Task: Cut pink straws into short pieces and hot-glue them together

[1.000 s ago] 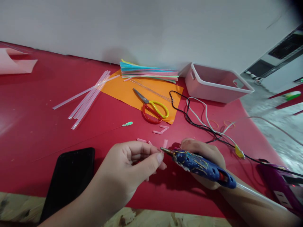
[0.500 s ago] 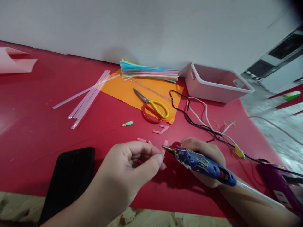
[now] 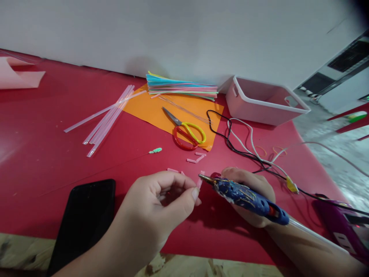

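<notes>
Between the thumb and fingers of my left hand [image 3: 164,207] is a short piece of pink straw [image 3: 199,182], its upper end sticking out. My right hand [image 3: 250,188] grips a blue hot glue gun [image 3: 245,197] crusted with dried glue. The metal nozzle [image 3: 206,179] lies at the straw piece; whether they touch I cannot tell. A clear glue stick [image 3: 317,236] protrudes from the gun's rear. Several more cut pink pieces [image 3: 196,158] lie just beyond my hands, some partly hidden behind my left fingers.
Red-and-yellow-handled scissors [image 3: 187,132] rest on orange paper [image 3: 144,109]. Behind are colourful pipe cleaners [image 3: 181,87] and a pink bin [image 3: 256,107]. Pink straws [image 3: 108,119] and a black phone [image 3: 83,223] lie left. Cables [image 3: 248,152] run right to a purple power strip [image 3: 340,227].
The glue gun's nozzle has shifted very slightly up and right along the pink straw piece. Both hands otherwise keep nearly the same position and grip.
</notes>
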